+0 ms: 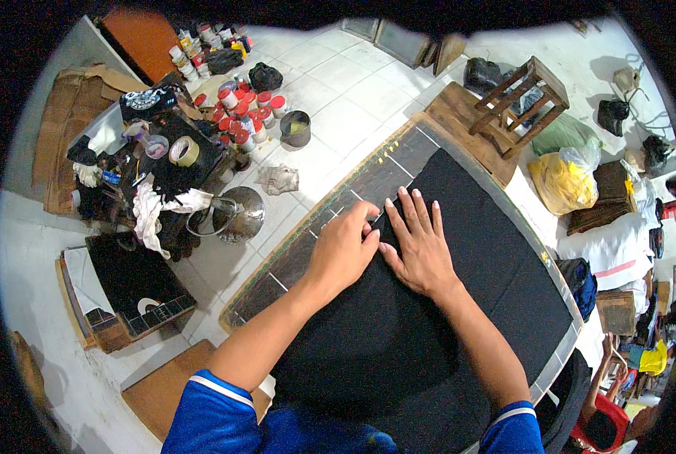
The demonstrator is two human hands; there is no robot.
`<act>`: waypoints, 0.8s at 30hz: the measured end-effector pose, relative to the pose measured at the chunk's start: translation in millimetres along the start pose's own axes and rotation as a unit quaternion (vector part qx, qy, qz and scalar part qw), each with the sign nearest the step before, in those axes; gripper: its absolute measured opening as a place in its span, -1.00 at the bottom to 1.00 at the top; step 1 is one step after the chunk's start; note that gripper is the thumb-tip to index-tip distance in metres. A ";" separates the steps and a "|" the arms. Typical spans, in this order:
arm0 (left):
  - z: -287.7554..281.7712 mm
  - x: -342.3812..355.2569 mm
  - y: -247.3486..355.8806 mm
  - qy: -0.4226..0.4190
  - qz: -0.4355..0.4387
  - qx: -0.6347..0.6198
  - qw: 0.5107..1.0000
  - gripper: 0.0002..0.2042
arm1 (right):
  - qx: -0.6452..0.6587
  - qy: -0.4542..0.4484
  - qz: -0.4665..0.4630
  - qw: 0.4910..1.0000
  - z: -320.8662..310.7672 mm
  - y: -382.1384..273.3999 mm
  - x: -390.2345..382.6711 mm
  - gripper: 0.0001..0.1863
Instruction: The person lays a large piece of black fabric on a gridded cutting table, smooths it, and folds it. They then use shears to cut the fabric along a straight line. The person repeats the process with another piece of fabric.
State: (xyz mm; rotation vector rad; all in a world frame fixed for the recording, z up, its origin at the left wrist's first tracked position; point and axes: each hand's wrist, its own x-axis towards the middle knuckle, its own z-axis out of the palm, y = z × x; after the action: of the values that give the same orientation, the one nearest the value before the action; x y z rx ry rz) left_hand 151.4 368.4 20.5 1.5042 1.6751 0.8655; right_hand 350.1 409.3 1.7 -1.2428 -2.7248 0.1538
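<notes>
A black cloth (497,250) lies spread over a dark board (277,280) marked with white lines along its left side. My right hand (417,250) rests flat on the cloth near its left edge, fingers stretched out and slightly apart. Close beside it, my left hand (341,253) is at that same edge with its fingers curled and thumb drawn in. What sits between those fingertips, if anything, is too small to make out. The board shows a worn, pale rim and small yellow marks near its far end.
On the left stands a cluttered table with a tape roll (184,150); a metal pot (239,214) is beside it. Red-lidded cans (243,121) crowd the floor behind. A wooden stool (523,102) and a yellow bag (561,181) are at right, with another person (606,420) lower right.
</notes>
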 end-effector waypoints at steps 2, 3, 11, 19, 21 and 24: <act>-2.1 -13.6 -3.0 0.033 0.029 0.013 0.999 -0.68 | 0.000 -0.001 -0.009 1.000 -1.1 -6.7 -3.7 -0.18; -3.9 -20.1 -5.1 0.045 0.043 0.008 0.998 -0.67 | 0.001 0.002 -0.014 1.000 -1.6 -10.0 -5.4 -0.18; -18.4 -59.6 -17.4 0.037 -0.001 0.008 0.999 -0.67 | 0.017 -0.033 -0.048 0.998 -5.7 -31.9 -17.1 -0.18; -40.9 -108.6 -21.9 0.054 -0.030 0.020 0.998 -0.68 | 0.029 -0.089 -0.100 0.991 -12.3 -55.4 -39.2 -0.18; -47.3 -119.7 -22.5 0.024 -0.078 0.015 0.997 -0.73 | 0.031 -0.096 -0.119 0.988 -12.0 -56.8 -40.9 -0.16; -51.2 -130.1 -24.3 0.041 -0.072 0.004 0.997 -0.74 | 0.022 -0.067 -0.041 0.997 -8.3 -59.2 -38.0 -0.07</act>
State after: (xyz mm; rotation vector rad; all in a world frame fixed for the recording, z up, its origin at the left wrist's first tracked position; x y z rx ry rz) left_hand 103.8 235.6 35.9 1.3517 1.8243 0.8537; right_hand 332.3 342.1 15.6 -1.1451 -2.8639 0.2967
